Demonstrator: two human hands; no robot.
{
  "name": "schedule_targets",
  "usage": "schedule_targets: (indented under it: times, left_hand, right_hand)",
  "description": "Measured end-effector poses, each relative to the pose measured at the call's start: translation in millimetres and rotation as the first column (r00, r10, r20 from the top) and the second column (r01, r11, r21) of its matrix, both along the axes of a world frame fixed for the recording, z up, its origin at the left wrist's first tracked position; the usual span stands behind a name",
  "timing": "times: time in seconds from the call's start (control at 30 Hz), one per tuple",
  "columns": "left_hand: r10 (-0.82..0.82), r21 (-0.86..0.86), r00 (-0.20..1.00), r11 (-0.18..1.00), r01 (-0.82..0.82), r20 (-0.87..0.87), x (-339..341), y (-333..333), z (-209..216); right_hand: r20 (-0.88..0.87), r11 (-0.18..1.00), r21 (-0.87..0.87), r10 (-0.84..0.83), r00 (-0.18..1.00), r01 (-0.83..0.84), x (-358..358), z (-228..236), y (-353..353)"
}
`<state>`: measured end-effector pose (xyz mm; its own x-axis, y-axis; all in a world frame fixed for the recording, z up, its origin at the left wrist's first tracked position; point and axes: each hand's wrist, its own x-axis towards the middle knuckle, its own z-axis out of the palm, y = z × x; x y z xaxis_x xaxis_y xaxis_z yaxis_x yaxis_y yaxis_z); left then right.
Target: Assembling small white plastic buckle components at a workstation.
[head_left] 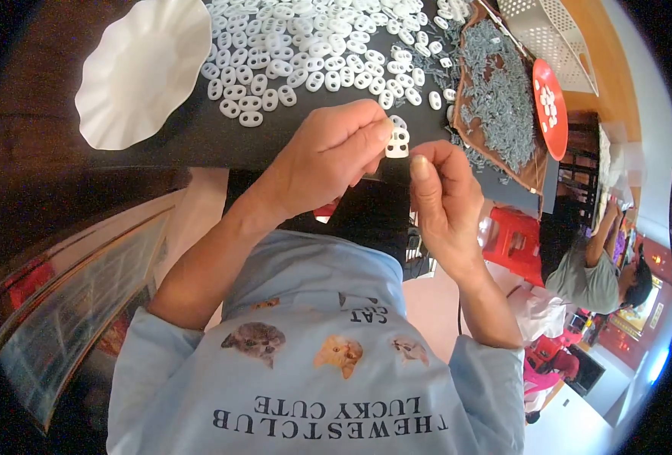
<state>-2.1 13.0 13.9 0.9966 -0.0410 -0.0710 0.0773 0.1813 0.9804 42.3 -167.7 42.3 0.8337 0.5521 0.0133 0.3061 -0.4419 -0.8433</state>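
Observation:
My left hand (324, 152) is closed, pinching a small white plastic piece with square holes (397, 144) between thumb and fingertips. Just right of that piece, my right hand (448, 201) has its thumb and curled fingers pressed together; whatever may be between them is hidden. Beyond my hands, a spread of white oval two-hole plastic pieces (298, 53) covers the dark table (176, 144). To their right, a brown tray (468, 125) carries a heap of small grey plastic parts (499, 83).
A white wavy-edged dish (142, 72) stands at the left. Right of the tray sits a red plate (560, 140) with several white bits, near a perforated white rack (552, 34). A red stool (514, 246) is below the table. Another person (594, 277) is at the far right.

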Motion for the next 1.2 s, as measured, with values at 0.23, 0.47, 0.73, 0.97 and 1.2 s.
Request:
schedule_targets:
  times: [0.23, 0.47, 0.73, 0.97, 1.2]
  left_hand:
    - [0.016, -0.030, 1.000, 0.999, -0.016, -0.007, -0.4, -2.6, 0.4]
    - [-0.034, -0.027, 0.999, 0.999, 0.035, 0.012, 1.1, -3.1, -4.2]
    - [-0.016, 0.058, 1.000, 0.998, 0.016, 0.003, -0.8, -6.6, -0.7]
    - [-0.017, 0.099, 1.000, 0.995, 0.017, 0.002, 2.0, -5.1, -2.4]
    - [-0.009, -0.156, 0.999, 0.988, 0.002, -0.043, -2.3, -7.3, -3.5]
  right_hand:
    - [0.474, 0.951, -0.227, 0.297, 0.829, -0.211, 19.9, 8.6, 4.5]
    - [0.553, 0.832, -0.414, 0.552, 0.624, -0.369, 39.2, 11.1, 7.7]
    - [0.516, 0.783, -0.461, 0.620, 0.591, -0.418, 43.0, 6.4, 4.6]
    - [0.445, 0.795, -0.336, 0.607, 0.659, -0.505, 46.7, 2.0, 7.0]
    - [0.429, 0.793, -0.226, 0.603, 0.673, -0.566, 45.3, -5.0, 10.8]
